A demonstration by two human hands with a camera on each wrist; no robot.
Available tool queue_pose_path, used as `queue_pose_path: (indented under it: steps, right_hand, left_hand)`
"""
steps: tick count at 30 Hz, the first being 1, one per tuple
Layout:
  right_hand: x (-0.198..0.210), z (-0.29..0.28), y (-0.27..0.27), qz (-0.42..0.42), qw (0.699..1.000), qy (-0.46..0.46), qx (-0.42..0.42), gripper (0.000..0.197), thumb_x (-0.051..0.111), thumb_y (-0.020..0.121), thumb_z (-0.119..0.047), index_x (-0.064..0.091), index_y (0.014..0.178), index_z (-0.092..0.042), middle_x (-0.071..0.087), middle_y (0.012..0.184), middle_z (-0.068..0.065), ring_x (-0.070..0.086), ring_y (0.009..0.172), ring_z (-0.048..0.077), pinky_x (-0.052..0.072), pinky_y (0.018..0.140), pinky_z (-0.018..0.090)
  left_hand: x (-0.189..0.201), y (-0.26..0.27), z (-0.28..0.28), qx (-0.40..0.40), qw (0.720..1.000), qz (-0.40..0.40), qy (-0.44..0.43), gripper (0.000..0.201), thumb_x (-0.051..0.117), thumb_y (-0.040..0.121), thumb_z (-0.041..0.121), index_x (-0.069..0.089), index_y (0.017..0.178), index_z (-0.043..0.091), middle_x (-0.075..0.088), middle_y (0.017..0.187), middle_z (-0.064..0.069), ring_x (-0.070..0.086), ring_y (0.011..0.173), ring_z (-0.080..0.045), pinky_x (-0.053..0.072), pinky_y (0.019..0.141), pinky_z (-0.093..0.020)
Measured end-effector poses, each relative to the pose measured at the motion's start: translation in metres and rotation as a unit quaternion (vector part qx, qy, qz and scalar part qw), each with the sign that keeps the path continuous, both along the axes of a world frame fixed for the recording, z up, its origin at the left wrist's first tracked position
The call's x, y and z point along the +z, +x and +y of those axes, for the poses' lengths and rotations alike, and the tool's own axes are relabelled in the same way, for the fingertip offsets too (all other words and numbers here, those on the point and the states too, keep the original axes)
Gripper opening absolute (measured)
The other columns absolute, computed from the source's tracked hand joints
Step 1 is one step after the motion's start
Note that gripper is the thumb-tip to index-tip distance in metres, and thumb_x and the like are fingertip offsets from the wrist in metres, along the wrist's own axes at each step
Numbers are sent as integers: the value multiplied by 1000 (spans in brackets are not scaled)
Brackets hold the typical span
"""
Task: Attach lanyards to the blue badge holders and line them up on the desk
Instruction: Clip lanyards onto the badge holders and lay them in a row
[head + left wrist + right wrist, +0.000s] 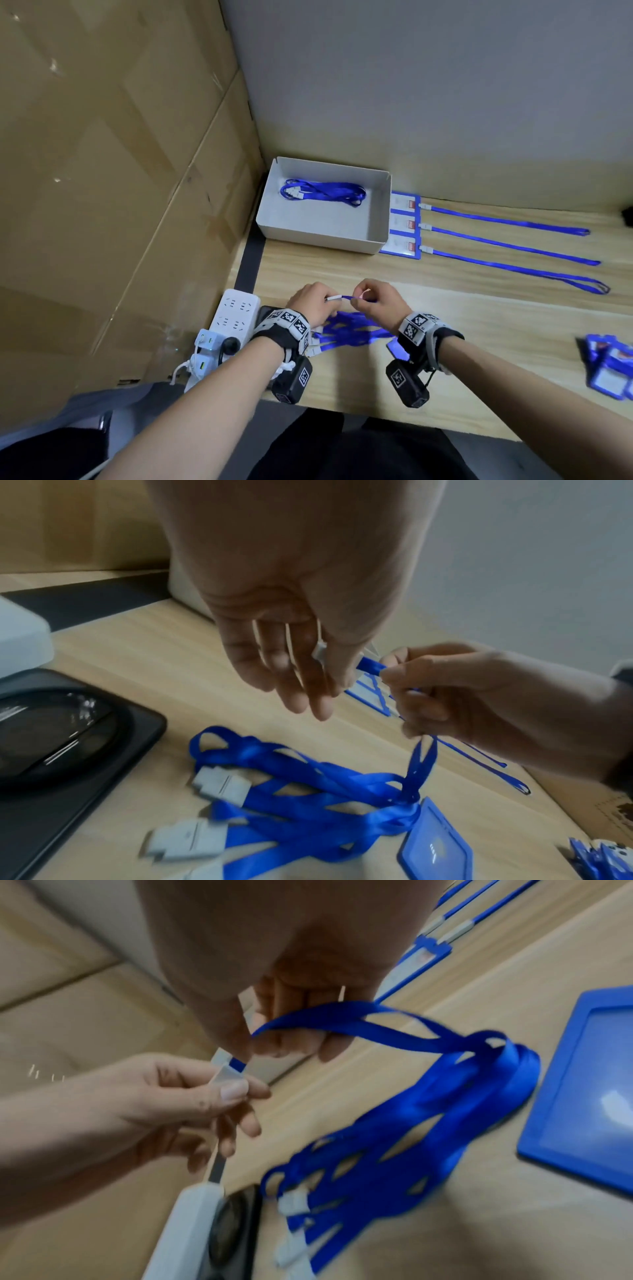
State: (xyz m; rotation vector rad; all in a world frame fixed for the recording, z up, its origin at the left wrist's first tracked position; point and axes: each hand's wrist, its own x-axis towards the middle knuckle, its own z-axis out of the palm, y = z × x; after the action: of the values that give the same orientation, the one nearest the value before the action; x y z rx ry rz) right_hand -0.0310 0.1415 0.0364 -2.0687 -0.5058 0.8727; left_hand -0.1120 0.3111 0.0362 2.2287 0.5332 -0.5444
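My left hand [317,301] pinches the grey clip [227,1076] of a blue lanyard [346,298] above the desk. Close beside it, my right hand [371,298] grips the same lanyard's strap [342,1018], which runs down into a tangled bundle of lanyards [308,799] on the desk below both hands. A loose blue badge holder [589,1096] lies beside the bundle under my right wrist. Three badge holders with lanyards attached [404,224] lie in a row at the back right, straps [507,245] stretched rightwards.
A grey tray [274,219] at the back holds more lanyards [322,192]. A pile of blue badge holders [609,366] sits at the right edge. A white power strip [233,315] and a black phone [61,739] lie left of my hands. Cardboard [120,171] walls the left side.
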Motion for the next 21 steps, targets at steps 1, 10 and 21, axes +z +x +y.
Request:
queue_pose_path:
  steps: [1,10,21]
  right_hand:
    - [7,-1,7,8,1000,2,-16,10,66,86,-11,63,77,-16,57,50,-11,45,46,6,40,53,24]
    - [69,-51,79,-32,998,-12,-58,22,65,93,-23,73,76,-11,47,42,-16,39,44,1,32,51,17]
    - [49,-221,137,-98,977,-167,-93,30,62,91,-33,71,65,-22,42,48,-6,38,46,14,29,51,30]
  left_hand:
    - [4,5,1,5,1000,0,5,23,55,83,29,65,65,20,65,59,7,60,59,-14,46,59,-28]
    - [19,58,-1,83,996,-34,22,36,32,99,34,61,83,18,74,73,3,68,84,-26,54,86,-38]
    - [15,108,-97,34,998,1,-55,36,41,98,43,66,93,17,65,56,-2,56,49,-19,46,59,-26]
